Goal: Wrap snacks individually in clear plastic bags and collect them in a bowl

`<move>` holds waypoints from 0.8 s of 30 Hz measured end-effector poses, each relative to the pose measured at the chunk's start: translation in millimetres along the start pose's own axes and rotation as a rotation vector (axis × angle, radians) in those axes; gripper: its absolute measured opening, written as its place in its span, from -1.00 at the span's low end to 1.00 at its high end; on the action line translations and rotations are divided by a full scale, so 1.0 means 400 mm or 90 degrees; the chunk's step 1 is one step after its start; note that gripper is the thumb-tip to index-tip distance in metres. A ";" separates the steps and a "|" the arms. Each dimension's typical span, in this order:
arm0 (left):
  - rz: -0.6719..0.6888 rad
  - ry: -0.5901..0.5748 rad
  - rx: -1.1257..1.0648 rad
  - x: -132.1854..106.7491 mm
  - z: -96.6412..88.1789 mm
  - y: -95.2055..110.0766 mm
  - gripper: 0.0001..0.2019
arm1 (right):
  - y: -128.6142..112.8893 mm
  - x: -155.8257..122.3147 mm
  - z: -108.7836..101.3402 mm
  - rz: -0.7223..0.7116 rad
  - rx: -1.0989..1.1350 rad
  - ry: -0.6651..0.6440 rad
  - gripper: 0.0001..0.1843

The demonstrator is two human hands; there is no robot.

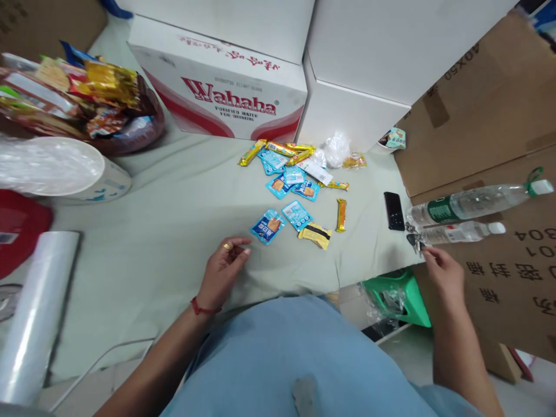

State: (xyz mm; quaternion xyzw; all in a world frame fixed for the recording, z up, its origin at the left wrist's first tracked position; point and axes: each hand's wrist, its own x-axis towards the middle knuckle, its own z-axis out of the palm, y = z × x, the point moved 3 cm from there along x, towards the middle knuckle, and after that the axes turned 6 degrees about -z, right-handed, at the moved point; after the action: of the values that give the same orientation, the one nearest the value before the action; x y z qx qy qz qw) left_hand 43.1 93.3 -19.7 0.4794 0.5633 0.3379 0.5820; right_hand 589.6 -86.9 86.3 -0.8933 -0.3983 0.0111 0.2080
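Note:
My left hand (223, 269), with a ring and a red wrist cord, rests above the table cloth with loosely bent fingers apart, holding nothing. Just beyond its fingertips lies a blue snack packet (268, 226), beside a light-blue packet (297, 215) and a yellow wrapped snack (315, 235). At the table's right edge my right hand (445, 275) pinches a bunch of keys (417, 243). Close to those keys are a black phone (394, 211) and two clear plastic bottles, a larger bottle (473, 201) and a smaller bottle (460, 233), both lying on their sides.
Farther back, blue packets and yellow snack bars (252, 153) lie heaped before a Wahaha carton (226, 95). A snack-filled bowl (152, 119), a white tub (110, 179) and a clear film roll (39, 313) occupy the left. Cardboard boxes (486, 98) border the right; a green stool (412, 301) stands below.

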 end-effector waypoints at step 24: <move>-0.065 0.103 0.039 -0.124 -0.060 -0.027 -0.62 | -0.728 0.199 0.448 -0.209 0.366 -0.114 -0.87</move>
State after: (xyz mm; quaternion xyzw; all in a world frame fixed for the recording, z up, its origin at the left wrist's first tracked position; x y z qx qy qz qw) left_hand 11.4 47.8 -11.0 0.4388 0.6423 0.3278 0.5361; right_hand 405.0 208.6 45.1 -0.7174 -0.5342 0.1679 0.4143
